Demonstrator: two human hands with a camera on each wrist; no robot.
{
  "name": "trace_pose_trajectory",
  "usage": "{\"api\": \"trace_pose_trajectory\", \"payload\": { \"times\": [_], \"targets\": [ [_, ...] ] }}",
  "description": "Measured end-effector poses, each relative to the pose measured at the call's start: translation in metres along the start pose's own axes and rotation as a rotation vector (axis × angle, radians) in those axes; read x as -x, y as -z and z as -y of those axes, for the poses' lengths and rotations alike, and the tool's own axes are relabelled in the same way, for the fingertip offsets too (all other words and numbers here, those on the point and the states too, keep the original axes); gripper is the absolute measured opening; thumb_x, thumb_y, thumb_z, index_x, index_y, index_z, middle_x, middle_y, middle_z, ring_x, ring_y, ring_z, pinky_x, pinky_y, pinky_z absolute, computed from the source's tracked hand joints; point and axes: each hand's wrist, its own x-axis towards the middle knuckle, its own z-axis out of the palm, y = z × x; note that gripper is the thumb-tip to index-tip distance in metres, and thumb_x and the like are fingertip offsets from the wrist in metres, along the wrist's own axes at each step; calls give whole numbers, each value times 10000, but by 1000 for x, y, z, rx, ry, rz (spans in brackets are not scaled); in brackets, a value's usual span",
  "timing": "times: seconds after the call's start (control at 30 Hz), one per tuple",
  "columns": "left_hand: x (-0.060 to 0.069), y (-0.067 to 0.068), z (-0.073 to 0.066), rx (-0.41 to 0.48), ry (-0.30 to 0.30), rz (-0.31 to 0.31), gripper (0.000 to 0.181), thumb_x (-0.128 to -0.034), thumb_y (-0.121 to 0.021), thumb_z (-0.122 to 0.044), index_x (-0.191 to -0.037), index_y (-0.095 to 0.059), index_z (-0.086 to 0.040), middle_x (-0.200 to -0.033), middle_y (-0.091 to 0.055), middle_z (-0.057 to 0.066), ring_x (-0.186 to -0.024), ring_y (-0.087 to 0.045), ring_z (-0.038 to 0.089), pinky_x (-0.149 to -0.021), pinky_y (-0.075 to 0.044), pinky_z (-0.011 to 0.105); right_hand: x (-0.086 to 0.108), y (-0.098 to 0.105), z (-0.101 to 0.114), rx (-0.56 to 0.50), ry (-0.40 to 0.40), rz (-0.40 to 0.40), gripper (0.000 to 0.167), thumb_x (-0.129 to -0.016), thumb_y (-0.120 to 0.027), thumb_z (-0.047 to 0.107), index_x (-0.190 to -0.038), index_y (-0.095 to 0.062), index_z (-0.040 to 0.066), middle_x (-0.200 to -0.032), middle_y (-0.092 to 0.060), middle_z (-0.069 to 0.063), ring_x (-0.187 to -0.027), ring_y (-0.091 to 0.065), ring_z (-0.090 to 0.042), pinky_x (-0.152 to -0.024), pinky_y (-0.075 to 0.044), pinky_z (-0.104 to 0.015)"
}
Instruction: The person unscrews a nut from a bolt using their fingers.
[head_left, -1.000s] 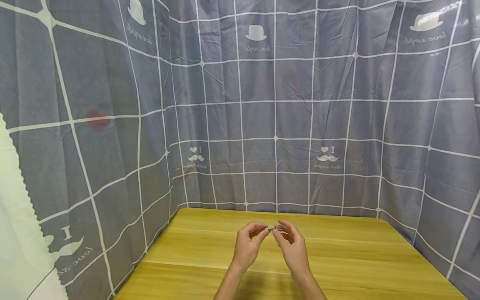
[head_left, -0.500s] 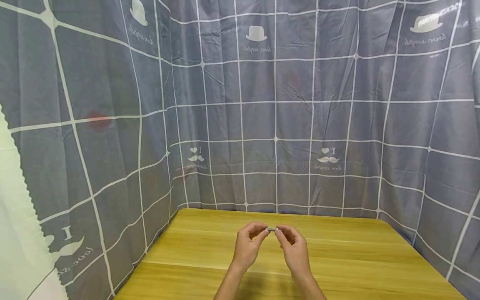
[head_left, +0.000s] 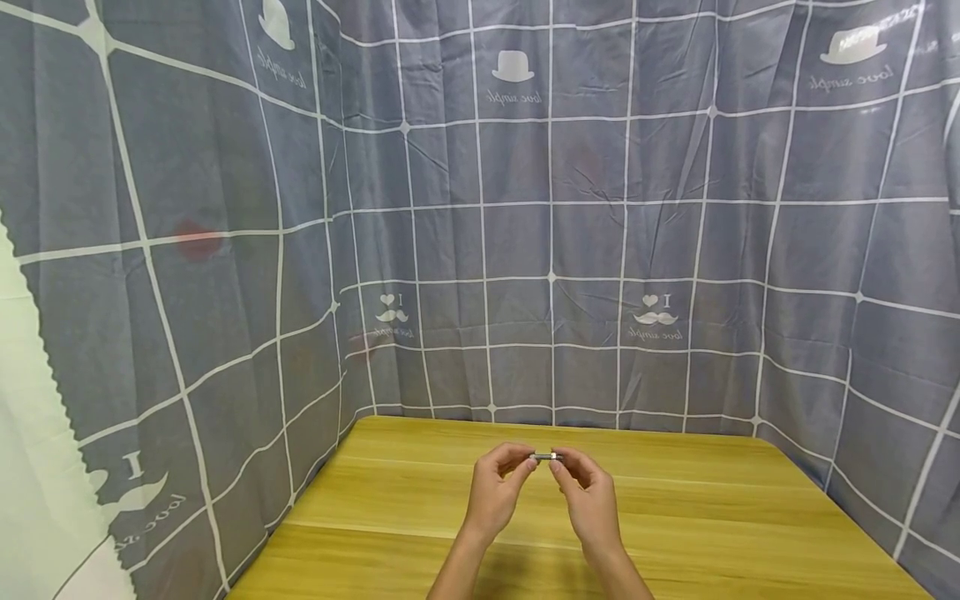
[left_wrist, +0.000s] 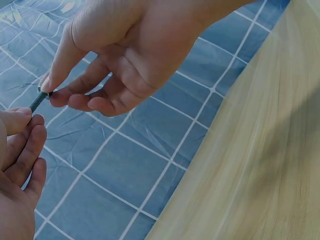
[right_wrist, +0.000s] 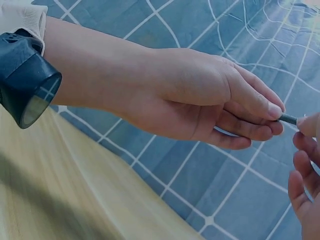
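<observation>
Between both hands, above the table, a threaded bolt [head_left: 543,457] lies roughly level. My left hand [head_left: 495,492] pinches its left part between thumb and forefinger. My right hand [head_left: 590,496] pinches the other end, where a wider, lighter piece shows; whether it is a nut or the bolt's head I cannot tell. In the left wrist view the bare thread of the bolt [left_wrist: 37,102] runs between the fingertips of the left hand [left_wrist: 20,175] and the right hand [left_wrist: 140,55]. The right wrist view shows the left hand [right_wrist: 200,95] with the bolt [right_wrist: 288,119]; fingertips cover both ends.
A yellow wood-grain table [head_left: 375,517] spreads below the hands. Grey curtains [head_left: 517,242] with white grid lines surround it at the back and sides. A pale cloth [head_left: 45,433] hangs at the far left. The left wrist carries a dark camera [right_wrist: 30,80].
One second ago the right forefinger was raised off the bolt; half a second ago it came down beside the thumb. Now the lighter piece shows more clearly. The left hand has hardly moved.
</observation>
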Motion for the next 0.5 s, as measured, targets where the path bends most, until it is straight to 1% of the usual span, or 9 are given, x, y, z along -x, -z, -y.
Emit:
{"api": "trace_pose_trajectory", "payload": {
  "times": [0.13,0.17,0.27,0.33,0.4,0.5],
  "targets": [
    [-1,0,0,0,9,1,145,-968,-728,-58,-1065,-728,49,-1005,-757,88,-972,-723,242,-909,-562,343,0,0,-1,-5,-3,2,301,-996,-716,121,-1277,-676,22,-1125,-694,-121,-976,-625,-199,-802,-524,-259],
    [-1,0,0,1,17,3,153,-967,-731,-64,-1067,-728,52,-1004,-757,81,-974,-722,240,-912,-560,339,-1,0,-1,-5,-9,-4,306,-995,-721,137,-1277,-674,27,-1126,-692,-120,-977,-623,-202,-801,-524,-260],
    [-1,-1,0,5,15,7,165,-969,-728,-62,-1070,-721,68,-999,-757,85,-971,-723,241,-912,-560,343,-1,0,0,0,-16,-22,281,-989,-735,165,-1224,-696,16,-1078,-704,-119,-950,-623,-192,-786,-511,-262],
    [-1,-1,0,5,8,6,158,-971,-724,-56,-1066,-720,69,-996,-758,92,-969,-724,237,-912,-561,346,-1,0,1,2,-10,-28,239,-988,-733,140,-1181,-715,0,-1056,-711,-122,-944,-628,-180,-789,-501,-264],
    [-1,-1,0,6,10,1,135,-968,-725,-51,-1059,-727,49,-994,-760,90,-966,-724,228,-912,-560,344,-1,0,1,-6,-1,-23,218,-983,-729,94,-1172,-718,-15,-1083,-713,-139,-960,-631,-178,-816,-504,-259],
    [0,-1,0,4,18,-5,102,-966,-729,-54,-1053,-743,-4,-998,-759,81,-970,-719,222,-908,-560,342,0,0,1,-19,-2,-2,292,-975,-733,67,-1254,-682,1,-1160,-699,-144,-1007,-620,-186,-846,-513,-254]
  ]
}}
